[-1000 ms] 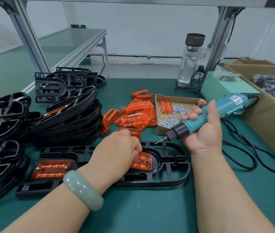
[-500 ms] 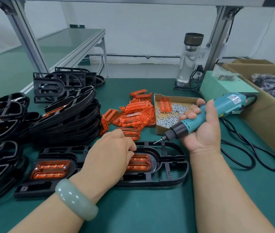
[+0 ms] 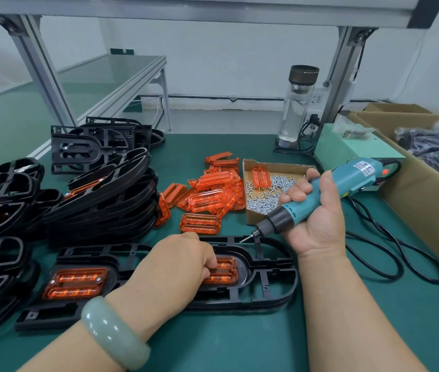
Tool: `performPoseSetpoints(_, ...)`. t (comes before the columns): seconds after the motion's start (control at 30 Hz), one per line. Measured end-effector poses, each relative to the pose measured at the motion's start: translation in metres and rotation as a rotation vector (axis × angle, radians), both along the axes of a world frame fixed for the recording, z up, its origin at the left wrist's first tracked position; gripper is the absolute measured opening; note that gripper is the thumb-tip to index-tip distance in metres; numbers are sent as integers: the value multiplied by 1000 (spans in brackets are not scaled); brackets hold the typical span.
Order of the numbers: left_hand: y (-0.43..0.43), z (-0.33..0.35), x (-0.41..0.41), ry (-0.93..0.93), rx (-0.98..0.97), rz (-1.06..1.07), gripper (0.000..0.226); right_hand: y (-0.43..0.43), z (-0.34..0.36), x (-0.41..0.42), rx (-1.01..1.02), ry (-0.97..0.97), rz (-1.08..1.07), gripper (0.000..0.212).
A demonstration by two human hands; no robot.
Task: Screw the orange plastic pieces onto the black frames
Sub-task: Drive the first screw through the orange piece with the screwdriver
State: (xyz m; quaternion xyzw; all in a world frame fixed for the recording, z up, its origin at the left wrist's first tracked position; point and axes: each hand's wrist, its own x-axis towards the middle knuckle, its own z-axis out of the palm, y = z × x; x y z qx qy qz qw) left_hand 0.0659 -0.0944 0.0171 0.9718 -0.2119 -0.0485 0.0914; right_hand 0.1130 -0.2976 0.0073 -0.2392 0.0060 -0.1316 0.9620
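Note:
A long black frame [image 3: 274, 277] lies flat on the green mat in front of me. One orange piece [image 3: 76, 283] sits at its left end with screws in it. A second orange piece [image 3: 226, 269] sits in the rounded right half. My left hand [image 3: 178, 264] lies over this piece, its curled fingers holding the piece's left part down. My right hand [image 3: 317, 218] grips a teal electric screwdriver [image 3: 347, 181]. The bit points down-left, just above the frame's far rim, clear of the orange piece.
Loose orange pieces [image 3: 210, 194] are heaped behind the frame, beside a cardboard tray of screws [image 3: 266, 194]. Stacks of black frames [image 3: 100, 205] fill the left. A glass bottle [image 3: 297, 108], a green power box [image 3: 347, 146], a black cable [image 3: 390, 253] and a cardboard box [image 3: 427, 200] stand at the right.
The screwdriver's bit has dropped slightly down and left toward the frame's far rim. My left hand stays on the right orange piece.

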Motion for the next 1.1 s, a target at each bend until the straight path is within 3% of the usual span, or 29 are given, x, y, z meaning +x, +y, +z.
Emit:
performPoseSetpoints(0.23, 0, 5, 0, 19, 37, -28, 22, -1, 0, 0, 4, -5, -4, 20)
performPoseSetpoints(0.4, -3, 13, 12, -102, -98, 20, 18, -2, 0, 2, 17, -9, -5, 19)
performPoseSetpoints(0.63, -46, 17, 65, -139, -263, -24, 30, -4, 0, 3, 24, -35, 3, 21)
performPoseSetpoints(0.83, -77, 7, 99, -95, -165, -92, 37, -2, 0, 3, 13, -28, 18, 21)
performPoseSetpoints(0.97, -87, 9, 105, -174, -55, -134, 30, -1, 1, 3, 39, -41, 33, 21)
performPoseSetpoints(1.1, -96, 13, 103, -40, -43, -175, 25, 1, 1, 4, 73, -38, 49, 21)
